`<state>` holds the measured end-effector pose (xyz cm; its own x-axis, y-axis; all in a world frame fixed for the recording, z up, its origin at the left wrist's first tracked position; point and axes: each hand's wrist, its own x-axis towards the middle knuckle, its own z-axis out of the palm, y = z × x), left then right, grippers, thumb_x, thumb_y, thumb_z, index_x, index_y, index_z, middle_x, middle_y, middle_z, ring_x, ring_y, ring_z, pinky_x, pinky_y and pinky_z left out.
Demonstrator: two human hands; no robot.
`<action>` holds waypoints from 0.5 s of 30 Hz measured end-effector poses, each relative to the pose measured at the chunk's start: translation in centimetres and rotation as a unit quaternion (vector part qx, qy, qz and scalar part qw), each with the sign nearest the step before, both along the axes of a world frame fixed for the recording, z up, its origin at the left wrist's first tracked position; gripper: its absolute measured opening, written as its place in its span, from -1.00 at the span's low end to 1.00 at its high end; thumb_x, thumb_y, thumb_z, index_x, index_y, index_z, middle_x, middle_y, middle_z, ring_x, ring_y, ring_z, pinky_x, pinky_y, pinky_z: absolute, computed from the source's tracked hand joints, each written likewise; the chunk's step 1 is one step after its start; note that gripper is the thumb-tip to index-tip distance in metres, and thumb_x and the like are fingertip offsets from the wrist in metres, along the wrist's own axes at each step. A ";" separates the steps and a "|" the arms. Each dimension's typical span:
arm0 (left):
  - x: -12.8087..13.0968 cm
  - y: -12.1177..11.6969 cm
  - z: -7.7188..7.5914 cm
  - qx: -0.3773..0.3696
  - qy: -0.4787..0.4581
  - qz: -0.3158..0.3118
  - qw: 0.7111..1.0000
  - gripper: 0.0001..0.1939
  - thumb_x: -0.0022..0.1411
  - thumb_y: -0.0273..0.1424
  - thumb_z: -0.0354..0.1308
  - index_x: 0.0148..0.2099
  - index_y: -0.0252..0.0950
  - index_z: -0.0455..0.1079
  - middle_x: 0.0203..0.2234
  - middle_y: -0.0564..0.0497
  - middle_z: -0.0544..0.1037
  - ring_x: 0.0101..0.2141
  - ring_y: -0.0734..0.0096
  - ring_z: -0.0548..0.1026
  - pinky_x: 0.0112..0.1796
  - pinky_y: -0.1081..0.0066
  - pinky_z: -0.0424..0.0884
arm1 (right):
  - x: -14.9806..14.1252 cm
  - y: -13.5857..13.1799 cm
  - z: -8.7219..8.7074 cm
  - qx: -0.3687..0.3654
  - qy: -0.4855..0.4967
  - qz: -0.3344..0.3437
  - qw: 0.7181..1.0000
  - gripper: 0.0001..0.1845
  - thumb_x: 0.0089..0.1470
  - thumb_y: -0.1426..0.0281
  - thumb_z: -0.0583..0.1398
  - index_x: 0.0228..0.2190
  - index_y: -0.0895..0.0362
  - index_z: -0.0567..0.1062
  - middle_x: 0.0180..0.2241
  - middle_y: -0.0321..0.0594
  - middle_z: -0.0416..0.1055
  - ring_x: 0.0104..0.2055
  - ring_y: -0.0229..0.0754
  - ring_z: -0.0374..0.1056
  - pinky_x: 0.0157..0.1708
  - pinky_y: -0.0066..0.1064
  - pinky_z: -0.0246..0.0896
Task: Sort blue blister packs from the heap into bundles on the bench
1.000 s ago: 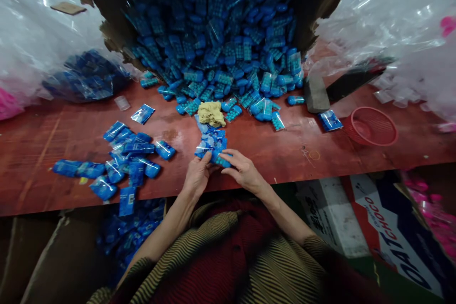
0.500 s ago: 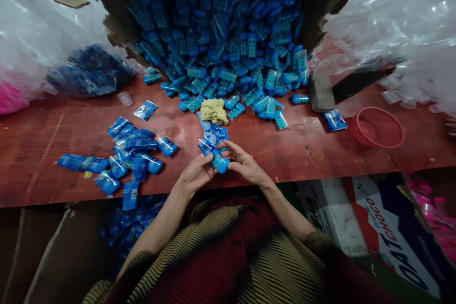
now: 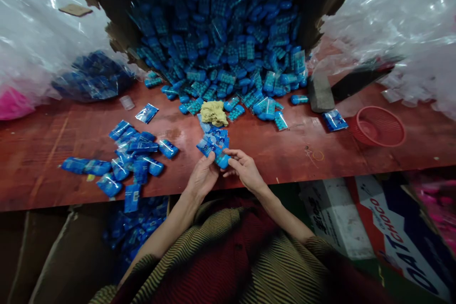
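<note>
Near the table's front edge, a small blue-capped container of balls [image 3: 223, 160] is held between my two hands. My left hand [image 3: 204, 175] pinches it from the left, thumb on top. On the other side, the fingers and thumb of my right hand [image 3: 247, 171] are closed on its right end. Fingers cover part of the container. Just beyond lie several blue printed wrappers [image 3: 221, 137], overlapping one another, and a crumpled yellow cloth [image 3: 213, 113] rests at their far end.
A torn carton spills many blue containers [image 3: 228, 52] at the back. Containers in blue wrappers [image 3: 137, 147] are heaped on the left. To the right are a stone block [image 3: 320, 92], a wrapper packet [image 3: 334, 119] and a red basket [image 3: 379, 127]. Clear plastic bags [image 3: 388, 14] flank the carton.
My right hand has closed in on the container, its fingers now gripping the right end. My left hand has turned slightly around it. The whole view has shifted a little.
</note>
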<state>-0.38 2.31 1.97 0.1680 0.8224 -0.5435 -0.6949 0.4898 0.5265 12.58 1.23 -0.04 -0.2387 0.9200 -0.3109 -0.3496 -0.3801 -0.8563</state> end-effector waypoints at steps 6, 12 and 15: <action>0.4 -0.4 0.0 0.000 0.012 -0.028 1.000 -0.79 0.02 -0.39 0.29 -0.25 -0.36 0.44 -0.47 0.02 0.51 -0.51 0.52 0.41 -0.49 0.50 0.34 | 0.1 0.0 -0.6 -0.021 0.030 -0.026 0.999 -0.65 -0.05 0.25 0.25 -0.21 0.07 0.34 -0.40 -0.34 0.41 -0.48 -0.32 0.39 -0.54 -0.47 0.42; -0.6 0.6 0.5 -0.023 0.089 -0.008 0.996 -0.88 0.05 -0.42 0.27 -0.35 -0.38 0.44 -0.51 0.00 0.55 -0.47 0.44 0.50 -0.31 0.42 0.43 | 0.7 -0.6 0.1 0.244 -0.241 -0.017 0.939 -0.65 0.06 0.37 0.18 -0.07 0.04 0.38 -0.12 -0.17 0.41 -0.09 -0.18 0.36 -0.05 -0.30 0.32; -1.3 0.6 0.4 -0.027 0.042 -0.058 0.997 -0.90 0.07 -0.45 0.24 -0.32 -0.38 0.44 -0.46 -0.04 0.57 -0.44 0.41 0.53 -0.32 0.42 0.45 | 0.9 -0.4 0.4 0.269 -0.224 -0.006 0.937 -0.58 0.05 0.34 0.20 -0.02 0.02 0.36 -0.15 -0.19 0.40 -0.09 -0.17 0.35 0.00 -0.27 0.26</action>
<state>-1.69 2.96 2.37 0.2119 0.7695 -0.6025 -0.5859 0.5934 0.5519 13.51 0.86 0.34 -0.1844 0.9738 0.1328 0.0893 0.1511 -0.9845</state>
